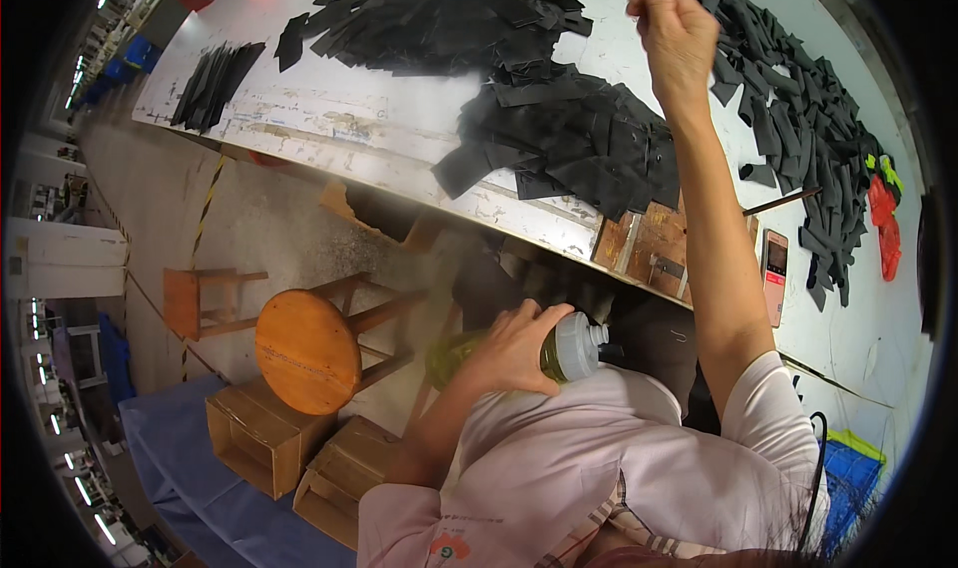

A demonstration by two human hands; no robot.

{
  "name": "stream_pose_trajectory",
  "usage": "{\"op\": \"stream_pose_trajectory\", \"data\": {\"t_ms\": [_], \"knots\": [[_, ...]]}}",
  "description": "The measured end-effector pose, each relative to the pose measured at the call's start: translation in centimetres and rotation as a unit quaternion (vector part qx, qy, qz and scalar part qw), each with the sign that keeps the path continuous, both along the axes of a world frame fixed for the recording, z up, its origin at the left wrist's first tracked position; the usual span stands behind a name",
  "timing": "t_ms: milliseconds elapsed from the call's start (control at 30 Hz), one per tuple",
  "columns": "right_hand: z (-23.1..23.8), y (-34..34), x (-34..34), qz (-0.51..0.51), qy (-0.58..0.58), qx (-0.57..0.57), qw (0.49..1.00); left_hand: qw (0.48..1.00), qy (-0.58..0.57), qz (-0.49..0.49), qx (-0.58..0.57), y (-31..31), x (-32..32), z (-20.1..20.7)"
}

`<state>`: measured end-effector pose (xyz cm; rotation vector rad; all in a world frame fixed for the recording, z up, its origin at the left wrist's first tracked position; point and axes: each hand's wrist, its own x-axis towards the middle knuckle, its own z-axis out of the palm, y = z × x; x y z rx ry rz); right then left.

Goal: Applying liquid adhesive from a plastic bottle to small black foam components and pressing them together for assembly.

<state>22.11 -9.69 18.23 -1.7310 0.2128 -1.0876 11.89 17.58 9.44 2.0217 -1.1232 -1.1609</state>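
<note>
Green and see-through, a bottle [449, 355] with a pale grey top [574, 348] is gripped in the left hand [521, 346], in front of the person's shirt [559, 438] and off the near edge of the white bench [369, 119]. The hands are well apart: the left is wrapped round the bottle, while the right hand [679, 31] is raised over the bench, fingers curled in by the black pieces [788, 119] — whether anything is pinched there I cannot tell. What worries me most is the bottle's spout, which points toward the right; whether it is open does not show. If it is, a tilt or a hard squeeze could wet the shirt or, swung over the bench, the loose heap of dark pieces [569, 134]. A slack grip on the smooth wall could drop the bottle toward the floor [269, 224]. Then there is the right arm — it crosses the wooden board [654, 239] near the phone [774, 279] and a thin dark rod [781, 202], so a careless elbow might shove either, or drag pieces out of their heap.
</note>
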Motion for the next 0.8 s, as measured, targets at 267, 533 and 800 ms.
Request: {"op": "stream_pose_trajectory", "data": {"t_ms": [267,533,800], "knots": [[-7.7,6.4,1.9,0.143,0.176,-0.358,0.906,0.998,-0.021,0.000,-0.051,-0.6,-0.5,-0.6],[2.4,9.2,-2.2,0.113,-0.017,-0.091,0.989,0.999,-0.018,0.010,-0.038,0.2,-0.1,-0.9],[-3.3,3.4,-4.6,0.019,0.185,-0.251,0.950,0.998,-0.016,0.045,-0.042,0.7,0.3,-0.3]]}}
